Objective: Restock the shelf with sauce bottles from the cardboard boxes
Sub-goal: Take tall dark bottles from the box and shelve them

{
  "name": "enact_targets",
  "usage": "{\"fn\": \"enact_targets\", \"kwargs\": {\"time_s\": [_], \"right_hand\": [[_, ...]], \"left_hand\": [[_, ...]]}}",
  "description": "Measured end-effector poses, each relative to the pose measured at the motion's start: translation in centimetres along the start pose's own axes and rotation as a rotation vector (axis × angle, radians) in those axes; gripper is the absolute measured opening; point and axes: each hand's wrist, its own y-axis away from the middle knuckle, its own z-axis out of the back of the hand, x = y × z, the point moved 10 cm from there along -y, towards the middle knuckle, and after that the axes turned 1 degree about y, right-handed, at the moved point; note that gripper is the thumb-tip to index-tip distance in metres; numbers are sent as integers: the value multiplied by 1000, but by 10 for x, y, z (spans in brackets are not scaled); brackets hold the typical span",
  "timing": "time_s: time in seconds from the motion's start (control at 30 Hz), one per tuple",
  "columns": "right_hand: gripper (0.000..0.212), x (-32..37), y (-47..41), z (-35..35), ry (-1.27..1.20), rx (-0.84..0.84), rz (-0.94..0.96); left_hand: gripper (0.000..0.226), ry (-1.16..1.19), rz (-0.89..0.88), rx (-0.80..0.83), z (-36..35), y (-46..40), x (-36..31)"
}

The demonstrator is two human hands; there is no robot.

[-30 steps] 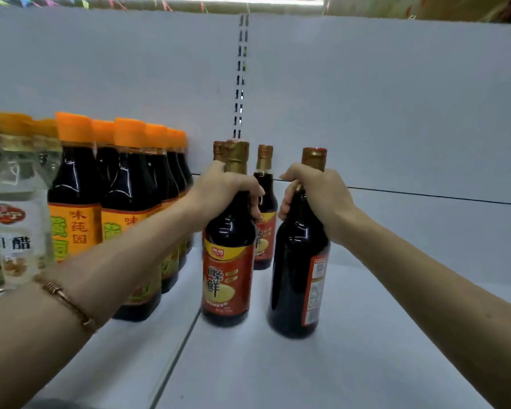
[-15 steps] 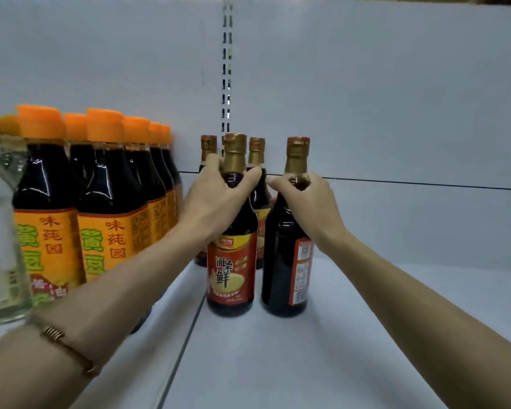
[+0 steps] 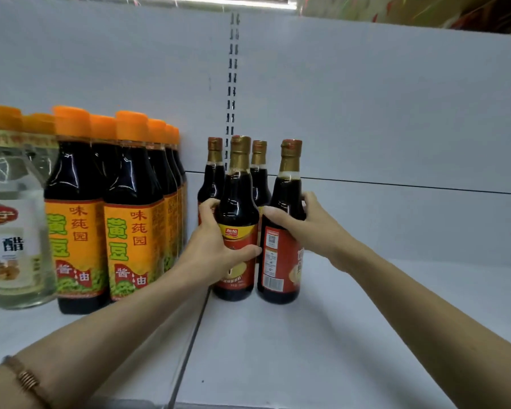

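4 gold-capped sauce bottles stand upright on the white shelf [image 3: 337,335], in 2 rows of 2. The left hand [image 3: 210,252] grips the front left bottle [image 3: 238,208] around its red label; the right hand [image 3: 313,225] grips the front right bottle [image 3: 283,261], whose barcode faces forward. Both hold dark sauce.

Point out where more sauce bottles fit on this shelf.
Bare shelf runs right of the right hand and its red-label bottle, and in front of both held bottles. Left of the left hand, orange-capped soy bottles and white vinegar crowd it.
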Motion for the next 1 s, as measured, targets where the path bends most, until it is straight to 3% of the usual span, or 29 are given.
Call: {"fn": "enact_targets", "kwargs": {"time_s": [0.1,0.23,0.37,0.53,0.7,1.0], "right_hand": [[82,5,3,0,133,-97,25],[88,-13,14,-17,83,198,-99],[113,-18,23,-18,113,189,-59],[96,-29,12,-27,133,19,-50],[78,-38,16,-34,145,71,-116],[76,-40,9,-36,241,-89,-103]], "left_hand": [[100,-38,4,-2,7,0,0],[104,3,64,-25,15,4,11],[100,32,167,-15,6,14,33],[95,-43,195,31,1,6,39],[100,-27,137,0,1,8,35],[108,-68,142,-123,6,4,36]]}}
